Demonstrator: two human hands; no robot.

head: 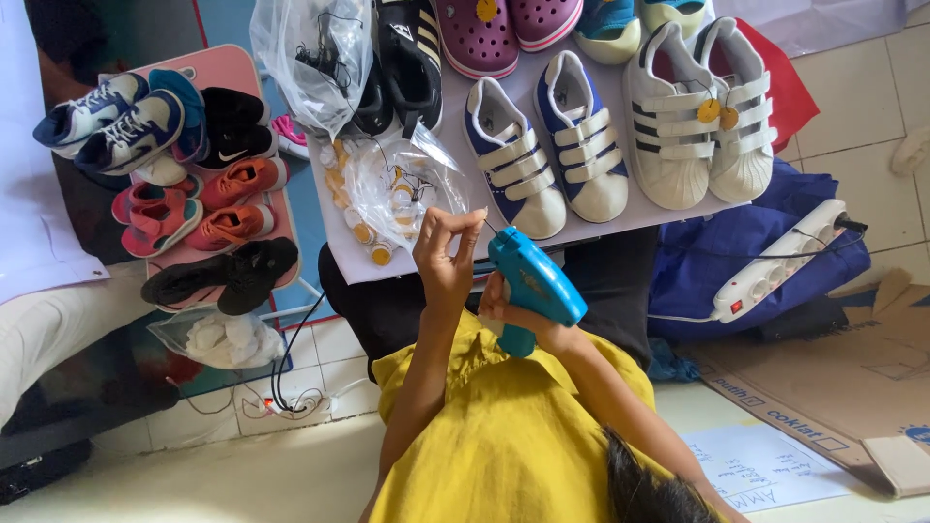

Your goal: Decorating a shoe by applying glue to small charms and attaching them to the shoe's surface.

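Tag gun held over the lap, nose toward the shoes.

The right hand (513, 312) is wrapped around the handle of the blue tag gun (533, 283), whose long axis slants up-left, needle aimed at the left hand (448, 254). That hand's fingers are pinched narrow at the needle tip; what they hold is too small to tell. Just beyond, on the tabletop (620, 229), lie a clear bag (402, 189) of tags and the navy-and-white shoes (547, 155). A power strip (780, 261) rests on blue cloth at right.
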